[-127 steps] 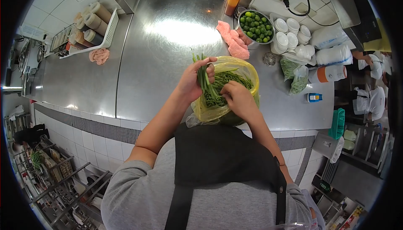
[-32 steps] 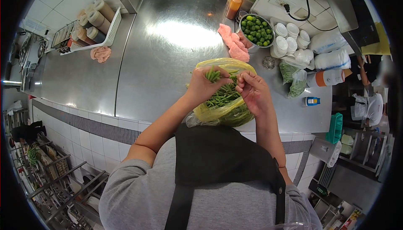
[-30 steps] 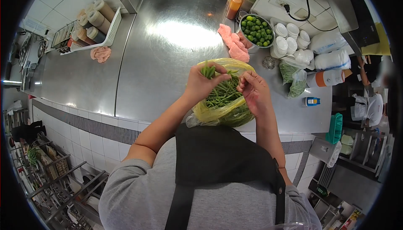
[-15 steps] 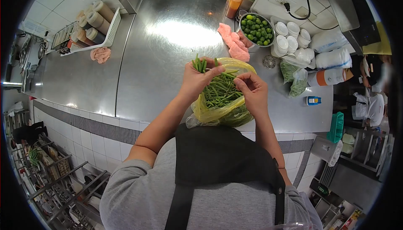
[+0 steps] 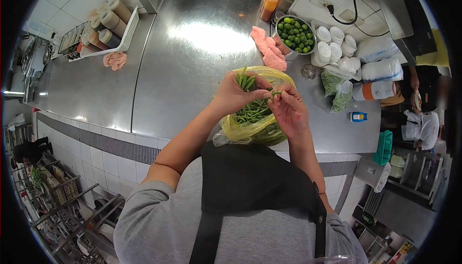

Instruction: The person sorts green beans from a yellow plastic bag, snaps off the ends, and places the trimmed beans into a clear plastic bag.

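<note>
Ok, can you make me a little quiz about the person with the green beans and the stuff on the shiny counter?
1. True or false: the left hand holds a small bunch of green beans above the yellow bag.
2. What fills the metal bowl at the back of the counter? A) small green limes B) eggs C) rice
3. Fill in: the right hand pinches one bean between its ____.

Key: 1 true. 2 A. 3 fingers.
</note>
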The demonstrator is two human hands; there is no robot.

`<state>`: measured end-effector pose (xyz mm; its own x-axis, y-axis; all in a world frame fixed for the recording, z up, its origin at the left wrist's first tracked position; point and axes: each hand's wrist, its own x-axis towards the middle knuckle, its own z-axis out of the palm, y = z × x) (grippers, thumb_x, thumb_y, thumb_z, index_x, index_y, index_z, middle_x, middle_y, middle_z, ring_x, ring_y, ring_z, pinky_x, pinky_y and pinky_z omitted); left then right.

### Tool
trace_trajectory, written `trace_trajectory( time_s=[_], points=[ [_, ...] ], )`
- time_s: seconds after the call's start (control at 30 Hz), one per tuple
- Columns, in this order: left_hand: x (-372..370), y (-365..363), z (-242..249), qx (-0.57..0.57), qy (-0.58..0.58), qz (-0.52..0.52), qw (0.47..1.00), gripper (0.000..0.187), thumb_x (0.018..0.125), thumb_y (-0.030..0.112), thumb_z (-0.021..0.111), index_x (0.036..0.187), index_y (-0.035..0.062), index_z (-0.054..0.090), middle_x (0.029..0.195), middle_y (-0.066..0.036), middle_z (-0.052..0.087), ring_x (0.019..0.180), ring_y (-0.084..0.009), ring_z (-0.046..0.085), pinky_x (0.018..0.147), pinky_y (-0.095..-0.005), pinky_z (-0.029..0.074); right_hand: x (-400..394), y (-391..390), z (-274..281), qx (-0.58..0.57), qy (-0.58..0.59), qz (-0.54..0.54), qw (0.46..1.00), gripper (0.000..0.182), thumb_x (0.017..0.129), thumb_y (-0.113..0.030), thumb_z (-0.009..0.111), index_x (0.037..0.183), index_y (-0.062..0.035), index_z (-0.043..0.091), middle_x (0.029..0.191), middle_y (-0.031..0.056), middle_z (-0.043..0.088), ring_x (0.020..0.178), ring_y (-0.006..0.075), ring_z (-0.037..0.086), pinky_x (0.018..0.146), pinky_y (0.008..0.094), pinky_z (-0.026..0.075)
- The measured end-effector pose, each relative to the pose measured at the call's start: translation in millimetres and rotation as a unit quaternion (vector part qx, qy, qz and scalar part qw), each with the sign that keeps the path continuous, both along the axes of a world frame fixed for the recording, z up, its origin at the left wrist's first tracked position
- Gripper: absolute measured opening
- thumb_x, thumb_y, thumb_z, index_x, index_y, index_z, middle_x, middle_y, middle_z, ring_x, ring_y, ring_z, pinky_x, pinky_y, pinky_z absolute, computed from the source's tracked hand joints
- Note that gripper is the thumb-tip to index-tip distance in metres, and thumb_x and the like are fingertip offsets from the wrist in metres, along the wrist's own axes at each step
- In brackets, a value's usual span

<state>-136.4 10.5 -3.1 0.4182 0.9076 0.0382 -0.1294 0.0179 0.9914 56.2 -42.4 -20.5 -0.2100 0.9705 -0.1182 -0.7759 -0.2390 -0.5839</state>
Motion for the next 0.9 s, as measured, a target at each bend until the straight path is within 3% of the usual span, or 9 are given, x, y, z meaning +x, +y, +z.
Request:
trace_trajectory(
  time_s=[0.07,0.13,0.27,0.43,0.6,0.7,0.77,0.8,0.9],
  points=[
    [-1,1,-2,0.022,0.048,-0.011,0.999,0.019,0.079,0.009,0.084,0.093,0.0004,0.075,0.084,-0.002,0.073,0.074,-0.0044,0.062,0.067,-0.0236,0.052,1,1,1,0.007,0.003,-0.010,1.000,0.003,0.094,-0.002,0.060,0.095,-0.0004,0.063,0.091,0.0045,0.061,0.081,0.0112,0.056,0.076,0.0251,0.047],
    [-2,1,-8,0.043,0.060,-0.021,0.997,0.017,0.079,0.008,0.084,0.092,0.0014,0.075,0.084,-0.001,0.073,0.075,-0.0048,0.062,0.069,-0.0236,0.052,4,1,4,0.059,-0.148,-0.036,0.987,0.004,0.094,-0.002,0.060,0.097,-0.0001,0.062,0.090,0.0057,0.061,0.081,0.0123,0.057,0.076,0.0255,0.047],
    [2,-2,-16,0.122,0.063,-0.017,0.990,0.014,0.079,0.007,0.082,0.090,0.0036,0.075,0.085,-0.001,0.073,0.078,-0.0054,0.061,0.073,-0.0243,0.051,3,0,3,0.069,-0.160,-0.039,0.984,0.004,0.094,-0.001,0.059,0.097,-0.0007,0.062,0.090,0.0055,0.062,0.079,0.0125,0.056,0.075,0.0253,0.047],
    [10,1,-21,0.192,0.081,0.017,0.978,0.012,0.078,0.004,0.081,0.087,0.0037,0.073,0.086,-0.005,0.073,0.081,-0.0119,0.066,0.074,-0.0291,0.052,-10,-2,-19,-0.054,0.059,-0.058,0.995,0.002,0.095,-0.006,0.059,0.096,-0.0045,0.060,0.088,0.0032,0.060,0.081,0.0131,0.054,0.077,0.0262,0.045],
    [10,-3,-28,0.276,0.142,0.005,0.951,0.012,0.077,0.003,0.080,0.086,0.0037,0.072,0.087,-0.008,0.072,0.082,-0.0190,0.069,0.075,-0.0328,0.053,11,4,-24,-0.041,0.163,-0.083,0.982,0.008,0.097,-0.014,0.060,0.094,-0.0067,0.058,0.084,0.0038,0.057,0.078,0.0152,0.052,0.076,0.0290,0.044],
    [9,-15,-38,0.220,0.137,-0.016,0.966,0.014,0.080,0.008,0.080,0.088,0.0028,0.070,0.087,-0.006,0.072,0.086,-0.0187,0.068,0.076,-0.0317,0.053,38,12,-2,0.012,0.155,-0.136,0.978,0.009,0.098,-0.013,0.058,0.092,-0.0065,0.057,0.083,0.0039,0.056,0.077,0.0145,0.051,0.075,0.0286,0.043],
    [9,-22,-43,0.009,0.081,-0.006,0.997,0.012,0.084,0.008,0.079,0.090,0.0027,0.070,0.085,-0.003,0.071,0.082,-0.0137,0.066,0.074,-0.0282,0.053,48,12,7,0.110,0.020,-0.091,0.989,0.011,0.099,-0.013,0.057,0.091,-0.0049,0.057,0.083,0.0050,0.057,0.075,0.0137,0.052,0.073,0.0280,0.044],
    [10,-22,-39,0.010,0.079,-0.015,0.997,0.012,0.084,0.008,0.079,0.090,0.0027,0.070,0.085,-0.003,0.071,0.082,-0.0137,0.066,0.074,-0.0282,0.053,47,9,7,0.111,0.016,-0.100,0.989,0.011,0.099,-0.013,0.057,0.091,-0.0049,0.057,0.083,0.0050,0.057,0.075,0.0137,0.052,0.073,0.0280,0.044],
    [2,-14,-29,-0.147,-0.017,0.004,0.989,0.012,0.092,0.015,0.072,0.094,0.0046,0.067,0.084,0.000,0.064,0.063,-0.0025,0.052,0.052,-0.0178,0.040,28,5,3,0.069,-0.167,-0.098,0.979,0.018,0.098,-0.016,0.058,0.085,-0.0041,0.059,0.078,0.0029,0.058,0.069,0.0109,0.052,0.069,0.0263,0.044]
  ],
)
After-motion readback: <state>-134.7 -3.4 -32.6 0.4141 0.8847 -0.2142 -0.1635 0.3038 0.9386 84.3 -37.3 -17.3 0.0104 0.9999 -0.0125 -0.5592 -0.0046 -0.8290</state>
